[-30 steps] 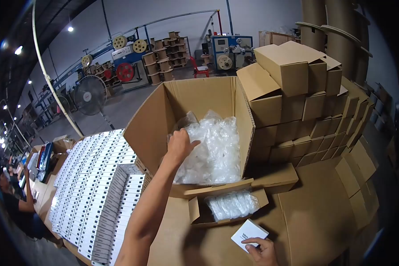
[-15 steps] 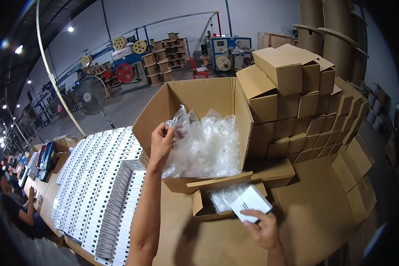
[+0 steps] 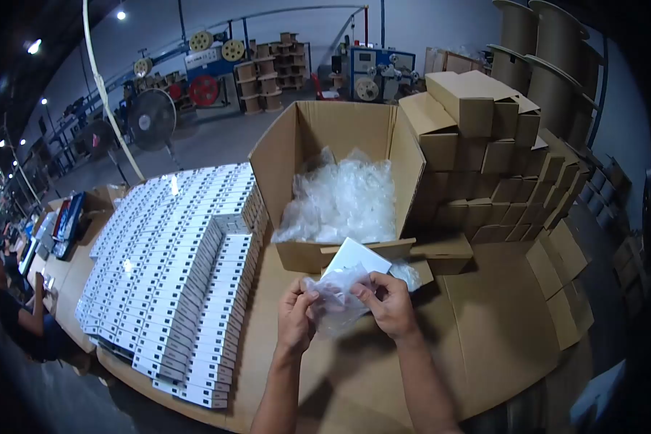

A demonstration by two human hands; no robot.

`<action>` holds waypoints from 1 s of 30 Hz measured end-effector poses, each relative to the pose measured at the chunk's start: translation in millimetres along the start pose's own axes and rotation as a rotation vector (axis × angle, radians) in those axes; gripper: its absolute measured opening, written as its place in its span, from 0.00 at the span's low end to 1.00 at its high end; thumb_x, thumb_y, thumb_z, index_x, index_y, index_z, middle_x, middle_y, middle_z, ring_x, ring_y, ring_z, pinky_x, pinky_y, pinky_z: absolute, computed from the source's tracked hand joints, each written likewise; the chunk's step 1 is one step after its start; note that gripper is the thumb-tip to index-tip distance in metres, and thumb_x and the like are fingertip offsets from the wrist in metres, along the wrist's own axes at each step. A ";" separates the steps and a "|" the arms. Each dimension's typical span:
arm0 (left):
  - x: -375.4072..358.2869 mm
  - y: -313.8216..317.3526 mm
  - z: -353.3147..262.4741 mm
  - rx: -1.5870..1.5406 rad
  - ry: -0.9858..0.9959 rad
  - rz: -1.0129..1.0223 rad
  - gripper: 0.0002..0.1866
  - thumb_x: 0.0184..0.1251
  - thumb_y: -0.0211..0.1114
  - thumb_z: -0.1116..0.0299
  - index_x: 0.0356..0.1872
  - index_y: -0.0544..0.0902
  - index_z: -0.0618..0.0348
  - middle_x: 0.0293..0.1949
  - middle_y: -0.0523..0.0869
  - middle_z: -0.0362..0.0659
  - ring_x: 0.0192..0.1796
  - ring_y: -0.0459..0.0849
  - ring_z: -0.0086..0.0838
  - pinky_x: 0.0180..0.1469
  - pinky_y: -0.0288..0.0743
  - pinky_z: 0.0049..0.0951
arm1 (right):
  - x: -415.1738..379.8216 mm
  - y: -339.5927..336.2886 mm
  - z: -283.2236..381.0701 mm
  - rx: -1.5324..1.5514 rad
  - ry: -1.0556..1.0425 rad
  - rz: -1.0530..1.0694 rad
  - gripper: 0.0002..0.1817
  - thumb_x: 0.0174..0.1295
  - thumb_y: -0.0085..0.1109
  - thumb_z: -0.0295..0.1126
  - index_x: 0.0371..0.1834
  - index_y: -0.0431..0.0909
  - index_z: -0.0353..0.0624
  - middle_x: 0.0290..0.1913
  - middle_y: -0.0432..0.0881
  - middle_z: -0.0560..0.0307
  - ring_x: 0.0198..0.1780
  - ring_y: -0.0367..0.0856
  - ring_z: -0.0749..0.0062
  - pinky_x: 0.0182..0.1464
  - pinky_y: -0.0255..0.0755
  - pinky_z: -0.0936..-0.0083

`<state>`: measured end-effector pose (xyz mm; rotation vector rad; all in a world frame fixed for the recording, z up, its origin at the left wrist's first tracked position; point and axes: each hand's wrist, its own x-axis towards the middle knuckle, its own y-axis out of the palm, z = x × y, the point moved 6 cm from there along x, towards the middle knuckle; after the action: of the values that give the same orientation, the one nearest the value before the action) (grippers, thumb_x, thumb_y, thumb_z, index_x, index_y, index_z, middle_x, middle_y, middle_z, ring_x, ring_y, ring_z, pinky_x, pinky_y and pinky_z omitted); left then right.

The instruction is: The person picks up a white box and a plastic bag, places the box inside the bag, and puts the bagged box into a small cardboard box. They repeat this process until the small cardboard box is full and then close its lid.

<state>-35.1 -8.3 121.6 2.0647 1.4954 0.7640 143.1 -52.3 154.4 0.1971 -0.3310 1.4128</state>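
Note:
My left hand (image 3: 296, 311) pinches one side of a clear plastic bag (image 3: 336, 298). On the bag's other side are the closed fingers of my right hand (image 3: 390, 300). A white box (image 3: 356, 259) shows just beyond the bag, close to my right fingers; its lower part is hidden by bag and hand. Behind it is a small open carton (image 3: 425, 272) with clear plastic wrapping (image 3: 405, 275) inside. Farther back, a large open carton (image 3: 347, 123) holds a heap of clear bags (image 3: 343, 199).
Rows of white boxes (image 3: 173, 267) cover the left of the table (image 3: 441, 362). Brown cartons (image 3: 484, 159) are stacked at the right, with open cartons (image 3: 560, 282) below. A fan (image 3: 152, 119) stands behind. At far left sits a person (image 3: 22, 311).
My left hand has come down from the large carton with a bag. My right hand has moved left and up, and both hands now meet at the bag. The view has shifted.

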 end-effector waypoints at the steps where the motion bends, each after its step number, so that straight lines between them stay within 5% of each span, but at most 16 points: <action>1: -10.9 -16.7 8.0 -0.026 -0.008 -0.009 0.04 0.70 0.58 0.78 0.36 0.72 0.57 0.34 0.81 0.39 0.34 0.81 0.22 0.40 0.82 0.24 | -18.5 -1.1 4.2 -0.047 0.026 -0.069 0.08 0.68 0.70 0.31 0.37 0.87 0.36 0.30 0.83 0.67 0.32 0.73 0.88 0.33 0.67 0.83; 5: -52.8 -30.1 7.5 -0.025 -0.041 -0.218 0.06 0.77 0.58 0.72 0.39 0.69 0.56 0.36 0.83 0.43 0.33 0.82 0.23 0.37 0.83 0.25 | -83.3 -2.2 -20.5 0.035 0.063 -0.243 0.12 0.71 0.68 0.36 0.37 0.87 0.36 0.28 0.82 0.66 0.31 0.73 0.87 0.32 0.67 0.83; 6: -63.6 -22.1 8.9 -0.114 -0.120 -0.232 0.08 0.79 0.62 0.71 0.48 0.72 0.59 0.40 0.86 0.44 0.40 0.85 0.21 0.38 0.82 0.24 | -97.4 -3.9 -19.1 -0.056 0.154 -0.235 0.15 0.72 0.68 0.39 0.35 0.88 0.36 0.28 0.82 0.64 0.31 0.73 0.86 0.33 0.67 0.83; 10: -86.7 -13.8 22.3 0.523 -0.071 0.051 0.13 0.75 0.66 0.77 0.55 0.75 0.62 0.39 0.85 0.42 0.36 0.84 0.21 0.37 0.80 0.22 | -133.7 -0.7 -30.1 -0.092 0.145 -0.284 0.15 0.73 0.66 0.38 0.35 0.88 0.36 0.27 0.81 0.64 0.28 0.69 0.84 0.31 0.64 0.83; 13: -95.8 -25.6 29.1 0.441 -0.122 -0.078 0.12 0.76 0.64 0.77 0.55 0.75 0.64 0.37 0.84 0.41 0.34 0.81 0.20 0.37 0.77 0.21 | -148.5 3.9 -36.1 0.147 0.164 -0.330 0.15 0.74 0.64 0.36 0.35 0.88 0.34 0.28 0.81 0.66 0.27 0.70 0.84 0.30 0.64 0.82; 17: -109.1 -36.9 28.9 0.564 0.109 0.018 0.19 0.74 0.65 0.77 0.63 0.73 0.60 0.47 0.84 0.45 0.46 0.83 0.22 0.44 0.77 0.22 | -180.4 1.6 -67.4 0.471 0.485 -0.432 0.14 0.75 0.61 0.35 0.37 0.87 0.34 0.32 0.84 0.64 0.31 0.75 0.83 0.35 0.67 0.84; 18: -114.0 -26.1 16.5 0.854 0.299 0.090 0.22 0.64 0.71 0.78 0.59 0.79 0.57 0.55 0.84 0.48 0.54 0.83 0.32 0.49 0.80 0.28 | -184.2 1.1 -73.9 0.514 0.497 -0.446 0.14 0.75 0.61 0.35 0.38 0.87 0.35 0.33 0.84 0.63 0.32 0.76 0.83 0.36 0.68 0.84; 21: -130.8 10.5 -2.4 1.411 0.642 0.449 0.18 0.53 0.76 0.78 0.47 0.86 0.57 0.59 0.83 0.49 0.56 0.83 0.43 0.53 0.81 0.35 | -187.7 5.7 -74.1 0.550 0.508 -0.405 0.15 0.76 0.59 0.36 0.40 0.86 0.34 0.38 0.85 0.61 0.39 0.79 0.81 0.41 0.72 0.82; 22: -134.7 15.9 -3.8 1.406 0.662 0.450 0.11 0.48 0.78 0.76 0.36 0.89 0.59 0.54 0.87 0.46 0.53 0.84 0.48 0.53 0.81 0.40 | -192.9 5.7 -79.5 0.527 0.531 -0.352 0.15 0.77 0.59 0.37 0.43 0.86 0.33 0.40 0.86 0.59 0.41 0.80 0.80 0.43 0.74 0.80; 25: -141.9 -11.3 15.6 1.170 0.521 0.275 0.10 0.51 0.78 0.76 0.36 0.90 0.60 0.42 0.89 0.47 0.48 0.85 0.44 0.48 0.81 0.36 | -189.8 7.6 -68.2 0.517 0.455 -0.299 0.18 0.76 0.61 0.38 0.54 0.84 0.31 0.47 0.85 0.55 0.48 0.81 0.77 0.51 0.77 0.77; 26: -145.7 -19.2 20.2 1.124 0.427 0.117 0.06 0.59 0.77 0.76 0.37 0.90 0.62 0.32 0.89 0.44 0.37 0.86 0.33 0.40 0.79 0.30 | -185.4 7.6 -62.2 0.523 0.401 -0.299 0.21 0.75 0.62 0.39 0.58 0.83 0.30 0.50 0.84 0.53 0.51 0.81 0.75 0.53 0.78 0.75; 29: -157.8 -43.2 43.5 0.969 0.102 -0.077 0.04 0.69 0.72 0.75 0.36 0.89 0.65 0.28 0.88 0.42 0.31 0.84 0.22 0.34 0.76 0.25 | -186.9 -3.8 -49.8 0.333 0.182 -0.092 0.29 0.71 0.69 0.40 0.67 0.77 0.30 0.55 0.81 0.49 0.56 0.79 0.74 0.58 0.77 0.74; 30: -158.6 -34.0 40.7 0.961 0.158 -0.030 0.06 0.72 0.70 0.74 0.36 0.88 0.67 0.25 0.87 0.38 0.28 0.81 0.17 0.31 0.74 0.23 | -189.8 -2.2 -53.6 0.282 0.190 -0.128 0.27 0.69 0.72 0.39 0.62 0.80 0.29 0.50 0.83 0.51 0.50 0.80 0.76 0.51 0.77 0.77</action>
<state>-70.4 -152.1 43.8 2.6502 2.2707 0.1704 127.9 -212.0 39.5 0.3060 0.0390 1.3354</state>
